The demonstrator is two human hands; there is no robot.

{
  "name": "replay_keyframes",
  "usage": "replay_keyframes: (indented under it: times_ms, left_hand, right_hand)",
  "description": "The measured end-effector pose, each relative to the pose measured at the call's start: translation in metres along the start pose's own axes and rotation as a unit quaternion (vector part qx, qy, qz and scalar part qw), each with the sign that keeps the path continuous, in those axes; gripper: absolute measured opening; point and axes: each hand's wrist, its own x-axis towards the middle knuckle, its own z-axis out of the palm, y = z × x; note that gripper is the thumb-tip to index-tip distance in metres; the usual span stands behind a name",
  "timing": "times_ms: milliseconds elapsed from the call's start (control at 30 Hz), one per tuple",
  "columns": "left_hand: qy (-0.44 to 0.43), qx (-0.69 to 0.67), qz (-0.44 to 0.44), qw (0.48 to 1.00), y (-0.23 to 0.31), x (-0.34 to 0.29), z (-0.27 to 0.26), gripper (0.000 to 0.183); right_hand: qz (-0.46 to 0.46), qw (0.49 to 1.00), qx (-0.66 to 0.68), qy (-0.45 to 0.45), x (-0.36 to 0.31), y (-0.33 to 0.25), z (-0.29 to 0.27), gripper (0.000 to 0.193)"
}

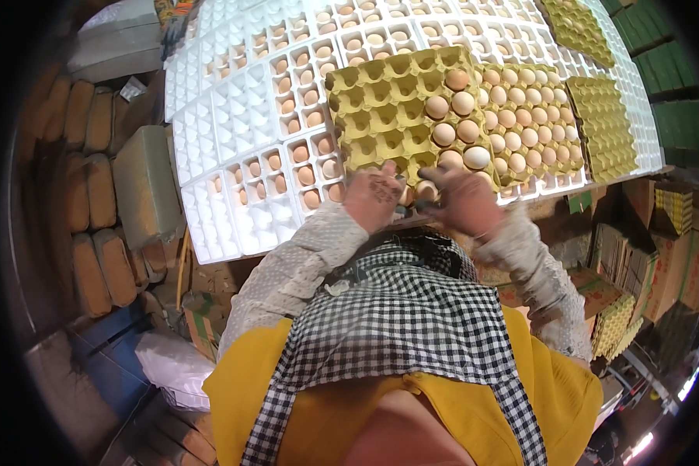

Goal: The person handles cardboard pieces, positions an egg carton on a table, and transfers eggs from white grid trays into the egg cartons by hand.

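A yellow-green pulp egg tray [377, 116] lies on top of other trays in front of me. Brown and pale eggs [467, 131] fill its right-hand columns, while the cups on its left side hold none. My left hand [375, 199] rests at the tray's near edge with its fingers curled; what is in them is hidden. From the right, my right hand [470, 203] reaches in, its finger and thumb on either side of an egg [426, 190] near that edge. Under the right wrist, part of another pale egg is partly covered.
White plastic trays [241, 202] cover the table, many holding eggs. Right of my tray sits another yellow-green tray full of eggs [532, 116], then a stack of bare pulp trays [604, 128]. Cardboard boxes [668, 272] stand low on the right; brown bundles [93, 194] are piled at left.
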Motion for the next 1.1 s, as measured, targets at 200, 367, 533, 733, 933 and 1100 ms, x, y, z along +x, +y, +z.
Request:
replay_keyframes:
  times_ms: [200,367,533,733,933,1100]
  left_hand:
    - [0.092,-0.508,-0.02,0.856,-0.029,-0.034,-0.029,0.046]
    - [0.158,-0.766,-0.041,0.622,-0.06,-0.078,-0.018,0.058]
    - [0.119,0.023,-0.12,0.985,-0.003,-0.055,-0.007,0.039]
    - [0.19,-0.029,-0.058,0.98,-0.024,-0.075,0.017,0.06]
    - [0.345,-0.276,-0.347,0.827,-0.124,-0.182,0.056,0.053]
    - [0.242,-0.288,-0.351,0.857,-0.199,-0.204,0.086,0.054]
  right_hand:
    - [-0.056,0.997,-0.036,-0.025,0.01,0.033,0.016,0.042]
    - [-0.065,0.81,0.578,0.069,0.01,0.093,-0.028,0.053]
    - [-0.009,0.959,-0.243,0.147,0.053,0.038,-0.027,0.029]
    - [-0.038,0.988,-0.151,0.004,0.102,0.079,-0.006,0.034]
    - [-0.068,0.97,0.18,0.152,0.047,-0.017,-0.011,0.037]
    - [-0.213,0.972,0.032,0.095,0.087,-0.16,0.086,0.033]
